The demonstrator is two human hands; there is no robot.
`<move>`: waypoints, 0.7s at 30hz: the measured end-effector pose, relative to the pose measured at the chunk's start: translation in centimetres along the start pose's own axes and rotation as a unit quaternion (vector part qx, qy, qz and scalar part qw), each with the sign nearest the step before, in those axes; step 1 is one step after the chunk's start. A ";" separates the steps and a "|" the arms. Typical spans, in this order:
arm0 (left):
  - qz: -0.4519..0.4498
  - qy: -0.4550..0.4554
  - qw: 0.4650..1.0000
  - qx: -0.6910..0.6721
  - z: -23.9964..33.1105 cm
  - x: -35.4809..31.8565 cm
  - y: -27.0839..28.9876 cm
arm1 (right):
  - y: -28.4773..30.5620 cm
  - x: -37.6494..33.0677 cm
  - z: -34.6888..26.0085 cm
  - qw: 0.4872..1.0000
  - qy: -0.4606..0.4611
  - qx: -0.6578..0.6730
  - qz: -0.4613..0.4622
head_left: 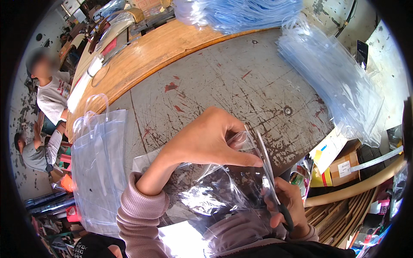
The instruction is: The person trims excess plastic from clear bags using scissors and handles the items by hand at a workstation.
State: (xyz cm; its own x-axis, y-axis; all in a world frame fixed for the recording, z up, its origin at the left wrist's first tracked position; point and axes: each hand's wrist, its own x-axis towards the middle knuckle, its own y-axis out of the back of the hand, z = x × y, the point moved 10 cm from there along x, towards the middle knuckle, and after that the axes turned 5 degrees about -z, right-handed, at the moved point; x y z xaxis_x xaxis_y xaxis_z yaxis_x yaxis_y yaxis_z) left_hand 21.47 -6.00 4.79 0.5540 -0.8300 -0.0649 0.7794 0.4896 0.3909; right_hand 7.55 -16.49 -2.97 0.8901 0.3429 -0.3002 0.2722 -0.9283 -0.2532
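Note:
My left hand (206, 137) reaches across the table with its fingers bent around the upper edge of a clear plastic bag (211, 193). The shiny film hangs from it toward my body and catches bright light. In my right hand (290, 200) is a pair of scissors (285, 217) with a dark handle, blades pointing up and away from me. The blades lie at the right edge of the film, their tips apart, just beside my left thumb. Some of the right fingers are hidden behind the scissors and film.
Clear handled bags (101, 167) lie at the table's left, and a pile of bluish bags (331, 77) at the right. More bluish plastic (241, 15) is stacked on the wooden board (172, 45) behind. A phone (362, 52) stands far right. Two people (51, 94) sit at left.

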 end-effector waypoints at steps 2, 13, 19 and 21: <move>0.002 -0.007 1.000 -0.001 -0.1 0.0 0.0 | 0.3 -0.3 0.8 1.000 -0.020 0.001 -0.005; -0.006 0.005 1.000 -0.010 0.0 0.2 -0.8 | -0.8 0.2 -1.0 0.999 -0.004 0.042 0.027; -0.004 0.011 1.000 0.006 -0.3 0.2 -0.4 | 0.6 -0.3 0.3 0.999 -0.007 0.018 0.036; 0.002 0.012 1.000 0.001 -0.5 0.2 -0.3 | 0.3 -0.4 0.7 1.000 -0.015 0.008 0.004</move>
State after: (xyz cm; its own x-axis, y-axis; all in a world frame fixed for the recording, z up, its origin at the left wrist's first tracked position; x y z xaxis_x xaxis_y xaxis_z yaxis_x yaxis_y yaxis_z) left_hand 21.47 -6.24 4.23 0.5646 -0.8209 -0.0860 0.7762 0.4926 0.3936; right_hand 7.04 -16.82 -3.59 0.8806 0.3396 -0.3306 0.2588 -0.9289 -0.2648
